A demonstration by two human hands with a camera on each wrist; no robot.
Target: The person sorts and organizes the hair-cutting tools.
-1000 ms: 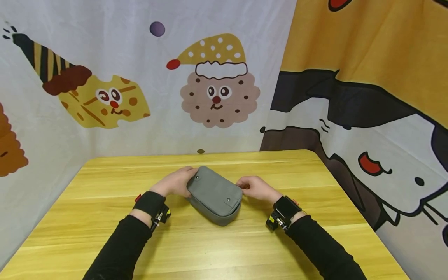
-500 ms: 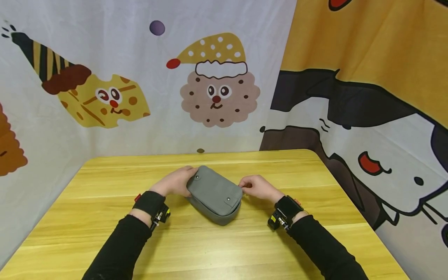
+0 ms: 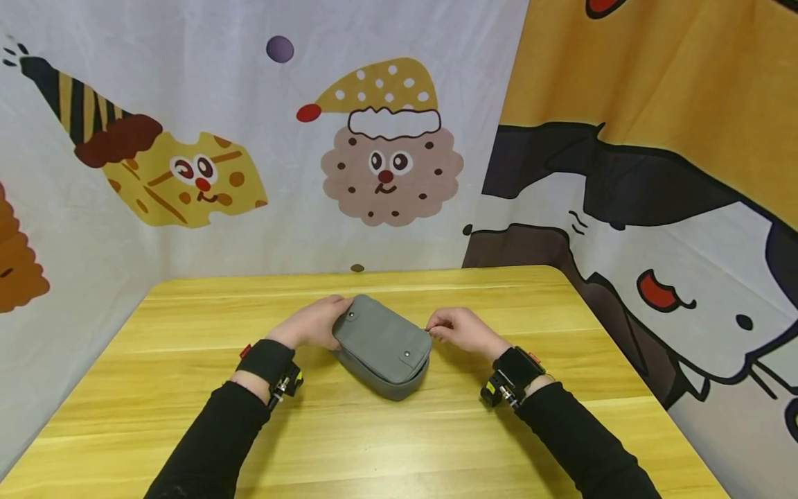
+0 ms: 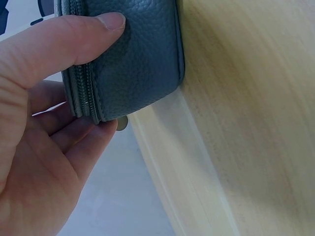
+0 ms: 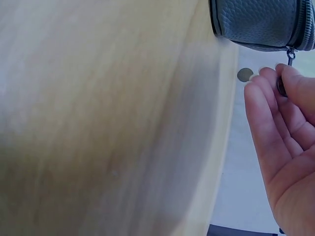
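Note:
A grey pebbled-leather zip pouch (image 3: 382, 341) lies at a slant on the table, its lid side up with two small snaps. My left hand (image 3: 316, 324) grips its left end. In the left wrist view the thumb (image 4: 74, 42) presses the side below the zipper (image 4: 82, 91), while the other fingers reach round the far side. At the opposite end, my right hand (image 3: 466, 333) pinches the zipper pull (image 5: 291, 58) between thumb and fingertips. The dark tip of the pull shows between those fingers in the right wrist view. Part of the zipper track is hidden from the head view.
The light wooden table (image 3: 349, 443) has rounded far corners. Behind it hangs a white curtain (image 3: 237, 249) with cartoon prints, and another printed curtain (image 3: 623, 104) runs along the right. A black camera strap (image 3: 268, 362) is on the left wrist, another (image 3: 516, 371) on the right.
My right hand has shifted slightly to the right, its fingertips drawing a little away from the pouch's end. The left hand and the pouch have stayed nearly still.

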